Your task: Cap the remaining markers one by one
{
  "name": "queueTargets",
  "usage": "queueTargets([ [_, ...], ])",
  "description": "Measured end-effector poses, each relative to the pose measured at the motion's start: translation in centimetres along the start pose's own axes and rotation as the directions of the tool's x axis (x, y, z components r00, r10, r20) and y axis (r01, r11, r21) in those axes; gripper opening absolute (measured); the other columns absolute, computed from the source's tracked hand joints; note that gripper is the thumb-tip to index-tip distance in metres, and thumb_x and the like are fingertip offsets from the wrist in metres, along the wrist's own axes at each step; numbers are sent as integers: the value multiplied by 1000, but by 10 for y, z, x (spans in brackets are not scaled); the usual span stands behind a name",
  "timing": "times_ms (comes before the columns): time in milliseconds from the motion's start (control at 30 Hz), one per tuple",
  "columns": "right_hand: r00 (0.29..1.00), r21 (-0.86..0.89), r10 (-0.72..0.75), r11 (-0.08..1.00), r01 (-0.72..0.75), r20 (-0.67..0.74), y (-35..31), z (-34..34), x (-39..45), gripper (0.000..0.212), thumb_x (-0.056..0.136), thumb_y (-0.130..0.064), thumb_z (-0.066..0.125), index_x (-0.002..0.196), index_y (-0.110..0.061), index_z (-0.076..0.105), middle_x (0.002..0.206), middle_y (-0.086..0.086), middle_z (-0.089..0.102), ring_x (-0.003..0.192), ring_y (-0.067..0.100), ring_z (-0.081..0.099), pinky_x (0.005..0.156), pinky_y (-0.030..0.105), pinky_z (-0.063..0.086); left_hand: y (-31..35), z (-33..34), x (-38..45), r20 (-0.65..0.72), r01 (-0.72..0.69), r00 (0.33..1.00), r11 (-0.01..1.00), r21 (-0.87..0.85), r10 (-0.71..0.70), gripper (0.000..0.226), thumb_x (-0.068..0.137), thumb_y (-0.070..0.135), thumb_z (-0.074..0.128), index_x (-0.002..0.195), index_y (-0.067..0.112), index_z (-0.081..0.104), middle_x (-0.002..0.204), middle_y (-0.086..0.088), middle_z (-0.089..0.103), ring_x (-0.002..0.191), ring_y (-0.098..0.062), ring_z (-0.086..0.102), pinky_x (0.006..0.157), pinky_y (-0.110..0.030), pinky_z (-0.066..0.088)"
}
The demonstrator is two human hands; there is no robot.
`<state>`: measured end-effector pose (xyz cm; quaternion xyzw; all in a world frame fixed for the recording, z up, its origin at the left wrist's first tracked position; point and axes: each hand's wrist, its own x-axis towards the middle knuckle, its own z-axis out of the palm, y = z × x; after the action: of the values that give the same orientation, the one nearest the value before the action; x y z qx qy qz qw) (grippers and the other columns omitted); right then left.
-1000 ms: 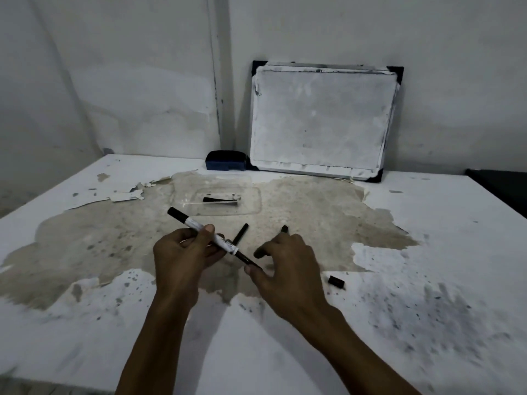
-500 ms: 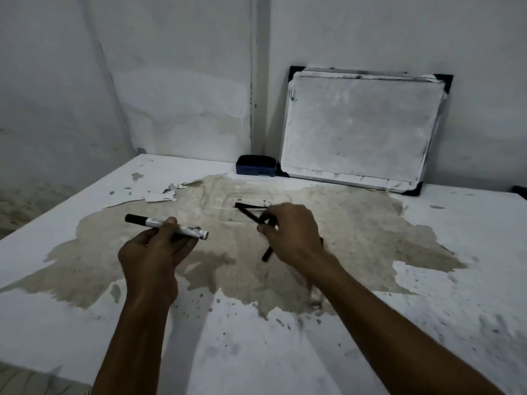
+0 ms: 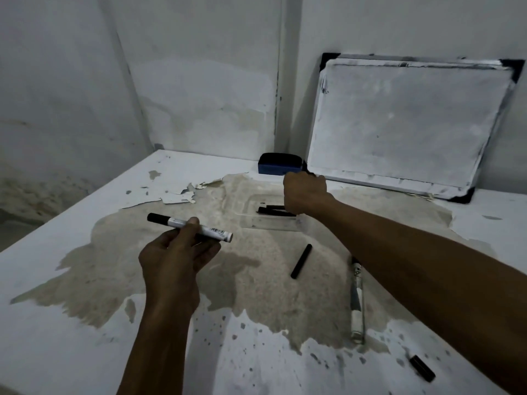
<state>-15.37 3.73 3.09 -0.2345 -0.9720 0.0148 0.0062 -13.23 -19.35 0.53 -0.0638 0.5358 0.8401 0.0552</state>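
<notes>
My left hand (image 3: 176, 252) grips a white marker (image 3: 199, 228) with a black cap, held level above the worn table (image 3: 85, 323). My right hand (image 3: 305, 192) reaches far forward and hovers over a shallow clear tray (image 3: 271, 225). Black stick-like pieces (image 3: 273, 210) lie in the tray just under its knuckles. I see that hand from the back with its fingers curled under, so whether it holds anything is hidden.
A loose black stick (image 3: 301, 260) and a second white marker barrel (image 3: 356, 300) lie on the table under my right forearm. A black cap (image 3: 422, 372) sits near the front right. A blue eraser (image 3: 279, 163) and a whiteboard (image 3: 405, 126) stand at the back wall.
My right hand drew a black stick from the marker's end and carried it forward over the clear tray. My left hand kept the marker and turned it level. The view swung left.
</notes>
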Motion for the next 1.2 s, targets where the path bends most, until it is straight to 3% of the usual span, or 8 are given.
queueTargets([
  [167,998,94,-19,995,23,-52,7,8,3,15,78,-5,61,89,-10,52,93,6,56,99,30,58,97,42,39,-5,1,2,36,24,999,1000,4,-25,13,90,12,66,81,2,68,59,-4,74,67,-21,76,64,-31,62],
  [333,937,289,-326,891,349,-126,24,-6,-38,23,79,-4,69,93,-21,77,81,-5,59,74,9,54,65,27,47,-9,-4,0,39,45,998,999,30,-46,14,89,17,67,84,5,70,67,-7,77,69,-22,77,58,-27,59],
  [467,871,134,-484,871,472,79,36,0,-83,32,80,-8,70,105,-28,74,101,-5,58,93,11,50,77,31,50,-13,-1,-9,73,78,994,996,32,-80,16,90,19,66,88,4,70,78,-12,77,72,-23,77,57,-26,58],
  [600,859,12,-503,864,504,96,43,17,-96,31,81,-16,71,110,-27,72,111,0,58,109,17,47,76,33,46,-14,5,-21,114,100,988,995,29,-103,17,90,19,65,86,3,71,78,-13,77,72,-22,77,59,-28,57],
  [733,878,72,-476,875,478,-41,48,22,-106,21,80,-21,72,101,-24,73,106,-1,64,104,20,51,77,36,48,-13,8,-34,173,142,975,990,0,-140,23,93,19,61,82,1,70,74,-11,78,68,-17,76,60,-25,56],
  [867,887,345,-339,830,439,-312,46,12,-137,13,84,-24,70,97,-22,73,97,-5,73,94,16,62,83,37,49,-16,15,-48,252,193,952,980,-52,-174,40,96,19,55,62,5,72,71,-10,77,67,-14,75,64,-24,55],
  [1033,805,352,-262,796,491,-532,37,3,-177,15,81,-29,70,93,-22,73,86,-5,73,82,17,62,76,36,47,-26,28,-56,241,244,947,963,-113,-211,28,94,17,58,79,-4,69,77,-13,77,69,-18,76,59,-22,58],
  [1200,783,290,-253,829,478,-568,45,-1,-191,16,79,-29,67,90,-21,74,79,-3,72,75,19,60,71,36,46,-29,37,-69,249,242,944,967,-84,-215,26,94,16,59,91,-8,68,88,-20,75,68,-18,76,57,-23,58],
])
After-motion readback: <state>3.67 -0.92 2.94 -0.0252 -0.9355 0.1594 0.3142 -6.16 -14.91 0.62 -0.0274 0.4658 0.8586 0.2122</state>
